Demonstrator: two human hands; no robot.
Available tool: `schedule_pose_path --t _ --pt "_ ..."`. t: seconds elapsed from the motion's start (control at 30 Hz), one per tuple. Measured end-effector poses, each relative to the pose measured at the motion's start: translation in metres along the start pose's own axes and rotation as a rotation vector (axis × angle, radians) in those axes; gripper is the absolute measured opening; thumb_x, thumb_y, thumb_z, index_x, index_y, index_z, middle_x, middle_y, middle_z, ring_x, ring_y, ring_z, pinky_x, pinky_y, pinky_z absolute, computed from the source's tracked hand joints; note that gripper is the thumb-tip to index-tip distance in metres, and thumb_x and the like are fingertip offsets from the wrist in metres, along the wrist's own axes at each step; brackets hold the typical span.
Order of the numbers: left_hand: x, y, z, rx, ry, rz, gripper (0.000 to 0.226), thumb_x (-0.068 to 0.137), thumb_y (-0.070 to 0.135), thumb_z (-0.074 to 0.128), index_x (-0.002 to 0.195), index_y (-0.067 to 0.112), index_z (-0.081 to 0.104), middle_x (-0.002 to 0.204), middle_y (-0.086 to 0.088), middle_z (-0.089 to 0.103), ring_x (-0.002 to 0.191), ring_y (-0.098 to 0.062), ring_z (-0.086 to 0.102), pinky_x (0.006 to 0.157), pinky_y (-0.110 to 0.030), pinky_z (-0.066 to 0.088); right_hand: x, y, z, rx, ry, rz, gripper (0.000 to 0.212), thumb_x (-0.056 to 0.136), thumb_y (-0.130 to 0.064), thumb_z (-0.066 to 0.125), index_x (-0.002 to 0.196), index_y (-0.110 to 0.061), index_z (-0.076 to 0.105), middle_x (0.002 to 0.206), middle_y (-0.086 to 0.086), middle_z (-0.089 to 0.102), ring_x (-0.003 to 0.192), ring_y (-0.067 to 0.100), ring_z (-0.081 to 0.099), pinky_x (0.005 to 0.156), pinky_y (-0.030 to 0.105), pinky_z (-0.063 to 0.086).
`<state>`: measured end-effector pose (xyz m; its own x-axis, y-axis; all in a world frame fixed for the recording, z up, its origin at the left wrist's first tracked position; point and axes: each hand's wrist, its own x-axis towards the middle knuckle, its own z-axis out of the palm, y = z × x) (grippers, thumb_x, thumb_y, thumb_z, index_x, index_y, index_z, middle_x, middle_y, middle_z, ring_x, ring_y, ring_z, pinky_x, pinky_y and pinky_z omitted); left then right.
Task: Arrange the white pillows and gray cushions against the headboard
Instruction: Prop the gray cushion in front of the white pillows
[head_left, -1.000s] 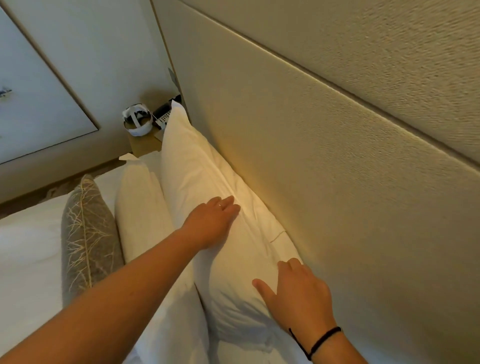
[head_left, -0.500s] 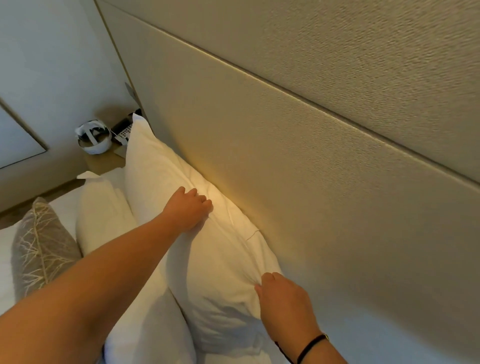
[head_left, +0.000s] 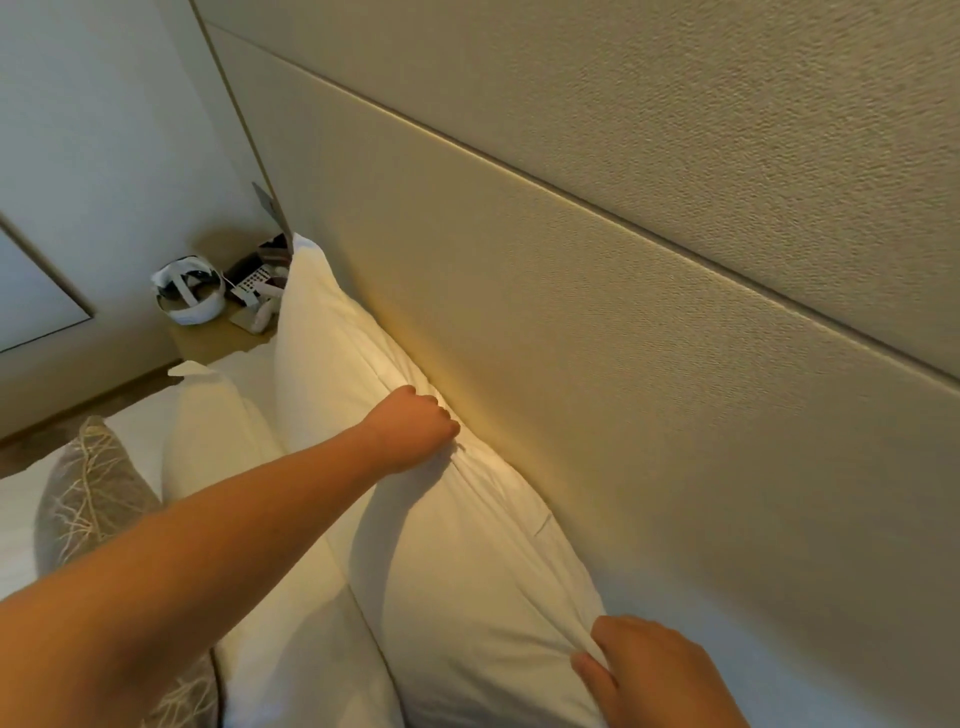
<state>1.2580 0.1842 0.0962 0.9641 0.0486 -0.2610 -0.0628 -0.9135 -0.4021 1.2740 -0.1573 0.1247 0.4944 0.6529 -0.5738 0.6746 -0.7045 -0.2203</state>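
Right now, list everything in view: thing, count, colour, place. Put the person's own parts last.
back pillow: 1, white, standing against the headboard
front pillow: 1, white, in front of the back pillow
cushion: 1, gray with a pale branch pattern, in front of the front pillow
headboard: 1, beige, padded panels, right of the pillows
bedside table: 1, light wood, far end of the bed
headset: 1, white, on the bedside table
small items: number unclear, dark and white, beside the headset
left hand: 1, grips the back pillow's top edge
right hand: 1, pinches the back pillow's near corner
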Motion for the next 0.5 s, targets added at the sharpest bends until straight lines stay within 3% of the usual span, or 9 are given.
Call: schedule_pose_path --t 0.07,0.13,0.23,0.37,0.5 --pt "0.004 0.001 0.005 -0.007 -0.041 -0.023 0.024 0.093 0.019 0.059 0.117 0.019 0.059 0.108 -0.003 0.066 0.101 -0.024 0.059 0.083 -0.036 0.042 0.014 -0.006 -0.009 0.019 0.067 -0.026 0.040 0.085 -0.072 0.040 0.103 -0.036 0.048 0.104 -0.013 0.053 0.094 0.013 0.054 0.077 0.031 0.039" --pt "0.007 -0.001 0.010 -0.029 -0.040 -0.028 0.020 0.094 0.018 0.055 0.114 0.018 0.059 0.108 -0.002 0.063 0.102 -0.023 0.057 0.083 -0.035 0.039 0.034 -0.018 -0.018 0.072 0.167 -0.072 0.054 0.081 -0.077 0.040 0.119 -0.039 0.045 0.113 -0.014 0.056 0.103 0.014 0.057 0.078 0.032 0.043" --pt "0.011 -0.009 0.021 -0.048 -0.008 -0.051 0.019 0.097 0.016 0.043 0.108 0.017 0.059 0.104 -0.003 0.064 0.098 -0.024 0.056 0.080 -0.035 0.037 0.078 -0.046 -0.028 0.270 0.209 -0.110 0.057 0.087 -0.071 0.040 0.134 -0.039 0.037 0.128 -0.012 0.056 0.114 0.014 0.056 0.086 0.030 0.045" --pt "0.021 -0.037 0.025 -0.104 0.004 -0.015 0.022 0.096 0.025 0.046 0.115 0.016 0.055 0.106 -0.004 0.063 0.100 -0.026 0.057 0.083 -0.037 0.041 0.133 -0.084 -0.034 0.475 0.193 -0.113 0.054 0.094 -0.056 0.045 0.141 -0.031 0.036 0.136 -0.002 0.055 0.121 0.020 0.053 0.095 0.034 0.047" --pt "0.032 -0.069 0.025 -0.246 0.017 0.022 0.017 0.091 0.032 0.051 0.104 0.020 0.051 0.100 -0.004 0.063 0.092 -0.024 0.056 0.078 -0.035 0.039 0.175 -0.105 -0.043 0.581 0.206 -0.106 0.051 0.094 -0.037 0.052 0.141 -0.031 0.032 0.132 0.002 0.055 0.114 0.024 0.055 0.090 0.037 0.049"
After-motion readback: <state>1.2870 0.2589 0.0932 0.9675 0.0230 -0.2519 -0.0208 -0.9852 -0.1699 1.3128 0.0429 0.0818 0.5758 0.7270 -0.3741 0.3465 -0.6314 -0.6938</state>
